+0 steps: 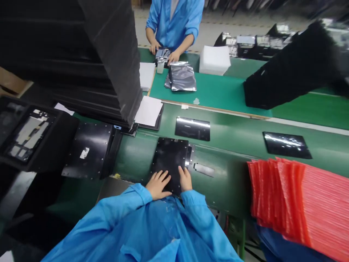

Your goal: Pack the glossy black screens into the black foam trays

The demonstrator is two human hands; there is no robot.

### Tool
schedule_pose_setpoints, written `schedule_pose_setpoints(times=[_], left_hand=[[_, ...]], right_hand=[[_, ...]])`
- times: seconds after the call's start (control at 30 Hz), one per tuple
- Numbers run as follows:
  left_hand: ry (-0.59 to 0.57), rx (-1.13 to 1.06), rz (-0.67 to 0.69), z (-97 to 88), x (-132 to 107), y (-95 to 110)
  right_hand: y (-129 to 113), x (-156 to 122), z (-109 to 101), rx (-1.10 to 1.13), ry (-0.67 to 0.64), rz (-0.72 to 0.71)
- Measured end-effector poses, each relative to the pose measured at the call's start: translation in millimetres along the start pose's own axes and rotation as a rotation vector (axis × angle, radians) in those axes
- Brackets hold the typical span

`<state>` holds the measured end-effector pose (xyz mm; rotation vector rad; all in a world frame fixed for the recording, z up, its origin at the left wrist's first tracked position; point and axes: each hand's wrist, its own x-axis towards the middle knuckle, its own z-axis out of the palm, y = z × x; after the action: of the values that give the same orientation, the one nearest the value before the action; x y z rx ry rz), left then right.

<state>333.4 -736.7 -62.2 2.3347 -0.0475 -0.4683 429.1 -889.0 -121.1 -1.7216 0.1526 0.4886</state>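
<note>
A black rectangular panel (170,156) with small screw holes along its edge lies on the green conveyor belt (231,153) right before me. My left hand (158,185) rests flat on its near edge, fingers spread. My right hand (185,179) lies beside it on the panel's near right corner, fingers together and stretched forward. Neither hand grips anything. A small grey metal strip (204,169) lies on the belt just right of the panel.
Two glossy black sheets (192,128) (287,145) lie farther along the belt. A stack of red bags (300,200) sits at right. Black trays (89,149) and a tall black stack (114,54) stand left. Across the table a person in blue handles silver bags (181,76).
</note>
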Motion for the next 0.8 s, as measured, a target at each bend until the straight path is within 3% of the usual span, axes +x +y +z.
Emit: schedule_pose_setpoints(times=[0.1, 0.27, 0.37, 0.43, 0.5, 0.53, 0.57, 0.63, 0.7, 0.73, 0.8], left_hand=[[-0.084, 0.207, -0.015, 23.3, 7, 15], [-0.087, 0.315, -0.033, 36.8, 17, 35], [-0.101, 0.312, -0.079, 43.0, 24, 48], [-0.101, 0.308, -0.08, 35.0, 24, 50], [-0.038, 0.318, -0.065, 4.1, 17, 40], [0.027, 0.33, -0.079, -21.8, 10, 30], [0.116, 0.343, -0.119, -54.0, 1, 15], [0.362, 0.369, -0.328, -129.0, -23, -24], [0.698, 0.345, -0.673, -199.0, -52, -67], [0.846, 0.309, -0.843, -225.1, -66, -87], [1.012, 0.264, -1.056, -252.2, -92, -118]], right_hand=[[10, 10, -12, 0.054, 0.051, 0.033], [18, 12, -44, 0.131, 0.081, 0.093], [10, 13, -68, 0.094, 0.197, 0.028], [2, 14, -83, 0.042, 0.246, -0.057], [-8, 17, -93, -0.018, 0.238, -0.123], [-14, 18, -93, -0.044, 0.218, -0.144], [-19, 20, -90, -0.065, 0.184, -0.158], [-31, 23, -69, -0.082, 0.069, -0.179], [-44, 23, -29, -0.08, -0.108, -0.199], [-51, 21, -3, -0.075, -0.214, -0.208], [-64, 12, 59, -0.057, -0.444, -0.209]])
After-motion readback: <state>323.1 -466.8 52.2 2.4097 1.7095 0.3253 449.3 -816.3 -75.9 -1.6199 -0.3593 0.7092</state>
